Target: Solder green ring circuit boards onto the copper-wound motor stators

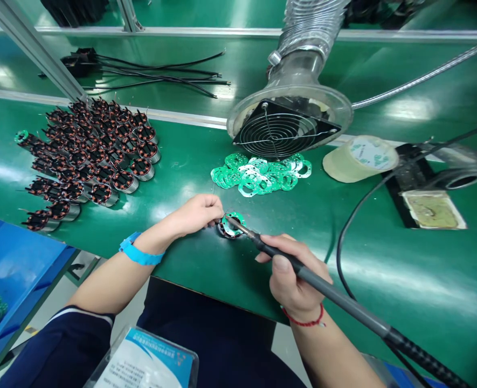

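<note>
A small wound stator with a green ring-shaped circuit board on top [230,224] stands on the green bench mat near its front edge. My left hand [195,213], fingers curled, touches its left side; a blue strap is on that wrist. My right hand [292,277] is closed round a dark soldering iron [303,271], whose tip rests on the green board. The iron's black cable runs off to the lower right.
Several copper-wound stators [92,156] are massed at the left. A pile of green ring boards [260,172] lies under the fume extractor hood [289,121]. A tape roll [361,158] and iron stand with sponge [432,209] sit right. A blue bin [15,269] is lower left.
</note>
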Available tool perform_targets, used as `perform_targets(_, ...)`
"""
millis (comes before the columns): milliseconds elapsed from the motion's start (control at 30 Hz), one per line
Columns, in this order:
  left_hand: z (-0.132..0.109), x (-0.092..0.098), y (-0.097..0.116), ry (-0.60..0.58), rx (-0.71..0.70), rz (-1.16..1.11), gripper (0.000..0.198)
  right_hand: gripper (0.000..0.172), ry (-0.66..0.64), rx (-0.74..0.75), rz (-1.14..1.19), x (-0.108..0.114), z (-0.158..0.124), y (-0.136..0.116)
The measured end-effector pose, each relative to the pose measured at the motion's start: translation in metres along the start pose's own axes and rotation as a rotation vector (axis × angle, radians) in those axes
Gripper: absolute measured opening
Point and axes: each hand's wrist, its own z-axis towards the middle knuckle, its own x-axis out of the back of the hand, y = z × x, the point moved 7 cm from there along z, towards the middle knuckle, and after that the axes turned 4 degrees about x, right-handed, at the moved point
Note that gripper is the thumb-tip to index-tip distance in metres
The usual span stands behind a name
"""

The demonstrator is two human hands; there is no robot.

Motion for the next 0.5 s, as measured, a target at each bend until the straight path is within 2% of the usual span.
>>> perform_targets(100, 0.002, 0.000, -0.002, -0.003, -0.012, -0.002, 0.013, 0.025, -0.054, 0.114, -0.058, -0.003, 0.003, -0.010)
perform_targets(167, 0.003, 0.000, -0.004, -0.003, -0.014, 0.004, 0.012, 0.027, -0.055, 0.134, -0.062, -0.003, 0.002, -0.011)
perform_targets(233, 0.003, 0.000, -0.004, 0.000, -0.031, 0.016, 0.012, 0.031, 0.011, 0.080, -0.034, 0.000, 0.001, -0.007)
perform_targets(333, 0.004, 0.000, -0.004, 0.004, -0.062, 0.052, 0.012, 0.040, 0.094, -0.097, -0.050, 0.001, -0.001, 0.009)
perform_targets(400, 0.004, -0.001, -0.004, 0.009, -0.068, 0.075, 0.011, 0.040, 0.016, -0.190, -0.149, -0.007, 0.001, 0.018)
perform_targets(500, 0.006, -0.001, -0.006, 0.021, -0.070, 0.094, 0.011, 0.047, -0.151, -0.232, -0.253, -0.022, 0.005, 0.026)
